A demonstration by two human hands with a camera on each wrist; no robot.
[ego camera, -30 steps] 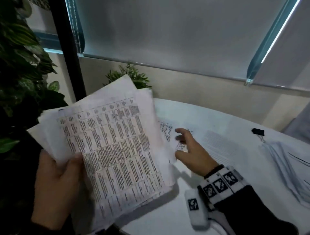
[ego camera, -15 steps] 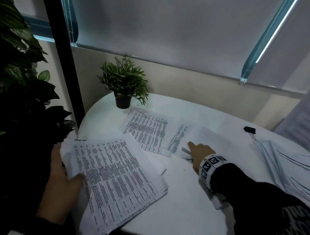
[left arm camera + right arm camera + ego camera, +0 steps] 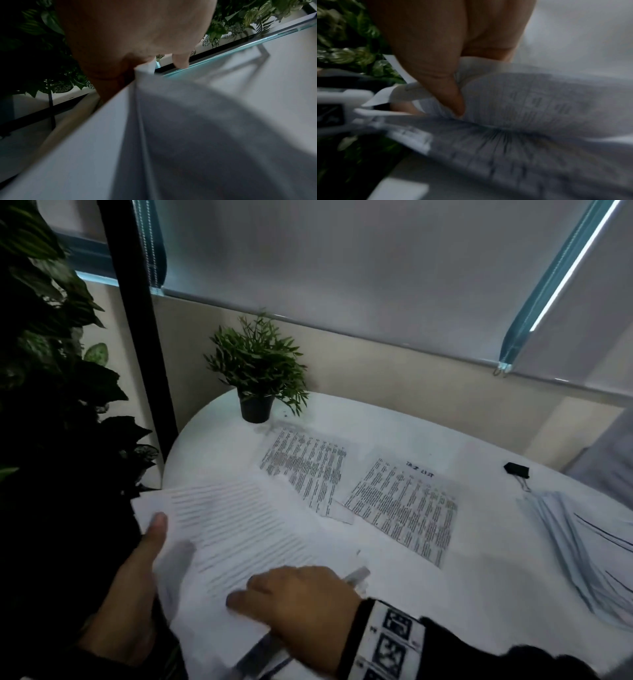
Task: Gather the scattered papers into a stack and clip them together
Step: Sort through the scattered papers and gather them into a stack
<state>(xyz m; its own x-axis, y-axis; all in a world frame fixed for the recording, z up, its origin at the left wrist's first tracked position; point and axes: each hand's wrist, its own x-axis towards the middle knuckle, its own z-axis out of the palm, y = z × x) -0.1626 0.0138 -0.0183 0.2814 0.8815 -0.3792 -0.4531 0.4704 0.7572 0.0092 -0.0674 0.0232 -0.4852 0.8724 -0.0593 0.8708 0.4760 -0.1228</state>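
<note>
A stack of papers lies at the near left edge of the round white table. My left hand grips the stack's left edge, thumb on top; the left wrist view shows the palm against the sheets. My right hand lies on the stack's near part, and in the right wrist view its thumb pinches a blurred printed sheet. Two printed sheets lie loose in the middle of the table. A black binder clip sits at the far right.
A small potted plant stands at the table's back left. Another fanned pile of papers lies at the right edge. Large dark leaves and a black post close in on the left.
The stack came down from upright onto the table. My right hand left the middle of the table and came back onto the stack with a sheet.
</note>
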